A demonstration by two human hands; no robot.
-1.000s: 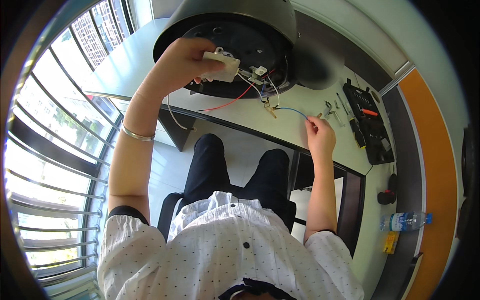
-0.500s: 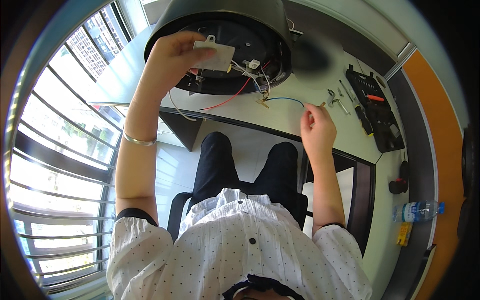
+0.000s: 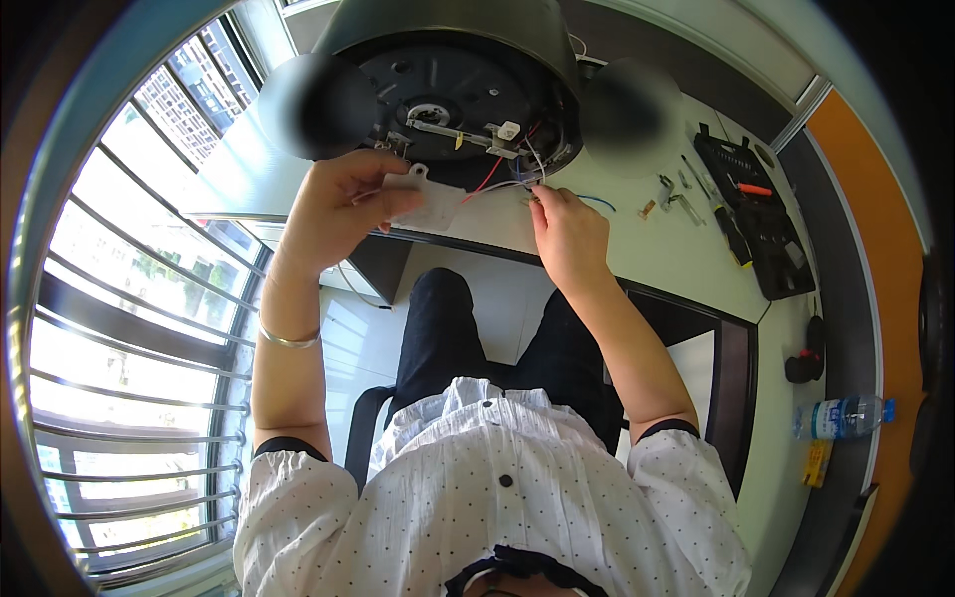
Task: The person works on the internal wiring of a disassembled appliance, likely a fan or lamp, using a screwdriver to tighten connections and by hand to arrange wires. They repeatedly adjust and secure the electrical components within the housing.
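Observation:
A round black appliance [image 3: 448,90] lies tipped with its open underside facing me on the white desk [image 3: 637,249]. My left hand [image 3: 343,204] holds a flat white plastic part [image 3: 430,204] just below the appliance. My right hand [image 3: 567,229] pinches thin wires [image 3: 517,179], red, white and blue, that run out of the appliance's base. A metal bracket and a small white connector [image 3: 507,129] show inside the base.
A black tool case [image 3: 761,224] with screwdrivers lies open at the right of the desk, with loose screws and small metal parts [image 3: 671,194] beside it. A water bottle [image 3: 841,416] stands at the right. Barred windows [image 3: 119,328] fill the left.
My right hand has moved left from the loose parts up to the wires at the appliance's base. My left hand has lowered slightly with the white part.

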